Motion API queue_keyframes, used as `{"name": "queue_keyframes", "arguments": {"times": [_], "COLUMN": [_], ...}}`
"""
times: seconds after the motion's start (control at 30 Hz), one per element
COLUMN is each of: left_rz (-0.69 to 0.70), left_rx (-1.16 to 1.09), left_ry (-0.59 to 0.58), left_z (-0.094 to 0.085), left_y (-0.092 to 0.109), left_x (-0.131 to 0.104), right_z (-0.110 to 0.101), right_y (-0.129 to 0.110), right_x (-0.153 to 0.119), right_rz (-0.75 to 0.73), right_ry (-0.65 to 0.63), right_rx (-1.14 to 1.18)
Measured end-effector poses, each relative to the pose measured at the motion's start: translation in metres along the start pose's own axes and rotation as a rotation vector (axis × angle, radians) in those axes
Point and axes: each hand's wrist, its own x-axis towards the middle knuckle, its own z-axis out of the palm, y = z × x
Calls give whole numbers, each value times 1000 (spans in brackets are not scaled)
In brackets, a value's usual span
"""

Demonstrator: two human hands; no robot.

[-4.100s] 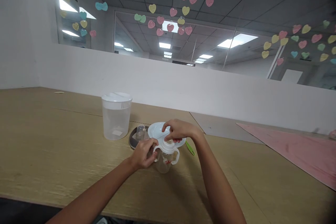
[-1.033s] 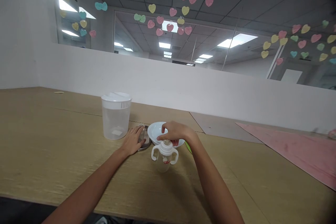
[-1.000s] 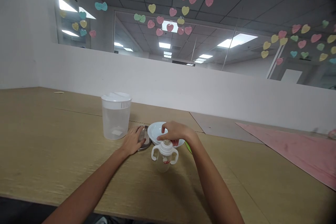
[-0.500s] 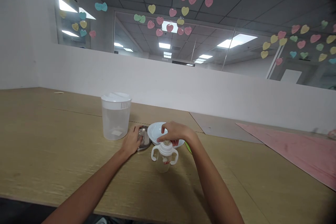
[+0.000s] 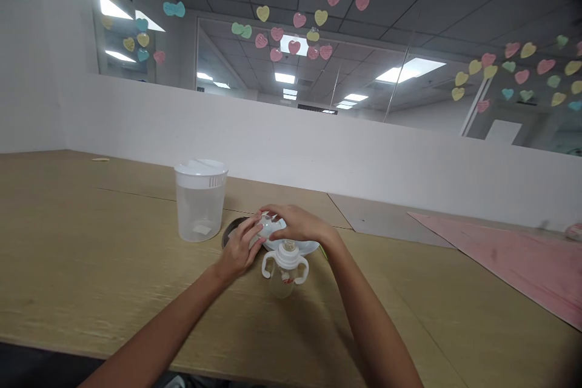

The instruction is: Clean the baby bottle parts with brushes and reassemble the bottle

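A baby bottle (image 5: 284, 282) with two white handles and a bare teat stands upright on the table, just in front of my hands. My left hand (image 5: 240, 248) has its fingers against a clear, dome-shaped cap (image 5: 269, 227) above the plate. From the other side, my right hand (image 5: 297, 224) curves its thumb and fingers around the same cap. Under and behind my left hand is a round metal dish (image 5: 228, 231), partly covered. The white plate (image 5: 309, 247) lies behind the bottle, mostly hidden by my right hand.
A translucent bucket (image 5: 200, 206) with a white lid stands left of the metal dish. Something thin and green (image 5: 323, 252) shows beside the plate. A pink sheet (image 5: 509, 260) covers part of the table's right side. A low white wall (image 5: 291, 145) bounds the back.
My left hand has risen from the metal dish and moved right, with the clear cap now between both hands. The right hand has shifted slightly up from the bottle's teat. The bottle stays put.
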Motion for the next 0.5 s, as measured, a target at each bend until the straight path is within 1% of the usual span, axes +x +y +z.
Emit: {"name": "queue_keyframes", "arguments": {"times": [0.07,0.13,0.2,0.27,0.3,0.37,0.5], "left_rz": [-18,-55,-66,-27,-2,28,40], "left_rx": [0,2,2,-9,-18,-33,-25], "left_ry": [14,15,-26,-105,-144,-199,-253], "left_z": [-1,-4,-7,-9,-9,-8,-5], "left_y": [1,1,1,2,3,6,11], "left_x": [1,2,2,1,1,0,0], "right_z": [-2,-6,-12,-20,-24,-30,-34], "right_y": [-1,-2,-4,-5,-5,-6,-4], "right_x": [-1,-4,-9,-16,-20,-26,-27], "right_rz": [-6,22,68,119,141,176,190], "right_ry": [39,84,127,150,143,87,-88], "right_rx": [-20,-39,-30,8,33,76,66]}}
